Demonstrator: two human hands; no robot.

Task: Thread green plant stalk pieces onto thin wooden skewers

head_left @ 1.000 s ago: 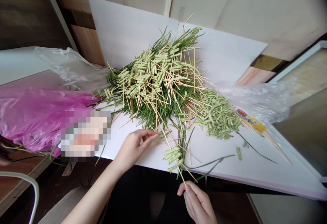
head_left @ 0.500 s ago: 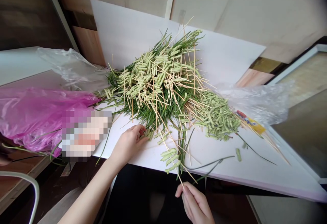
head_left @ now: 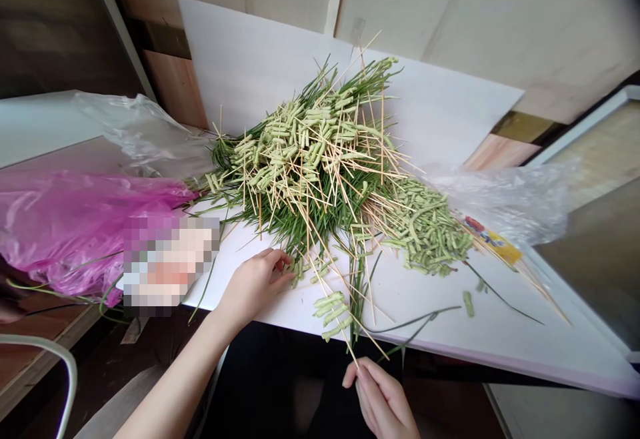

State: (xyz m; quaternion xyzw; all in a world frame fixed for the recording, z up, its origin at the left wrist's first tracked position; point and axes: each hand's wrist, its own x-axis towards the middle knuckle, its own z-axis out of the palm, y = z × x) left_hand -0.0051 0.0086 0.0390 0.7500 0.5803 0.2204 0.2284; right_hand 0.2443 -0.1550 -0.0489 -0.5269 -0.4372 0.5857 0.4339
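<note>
Pinched in my right hand, low in the view past the table's front edge, is the lower end of a thin wooden skewer. Several pale green bean pieces are threaded crosswise on it, its tip pointing up and away. My left hand rests at the table's front, thumb and curled forefinger a little apart. Just beyond those fingertips lie a few loose bean pieces; I see nothing held there. Behind stands a heap of long green chives topped with loaded bean skewers.
A mound of loose bean pieces lies to the right, beside a clear plastic bag and a yellow-labelled skewer pack. A pink plastic bag and a blurred-out patch occupy the left. White board stands behind.
My left hand has shifted slightly, its forefinger and thumb drawing a little away from the loose bean pieces. My right hand holds the skewer almost unchanged.
</note>
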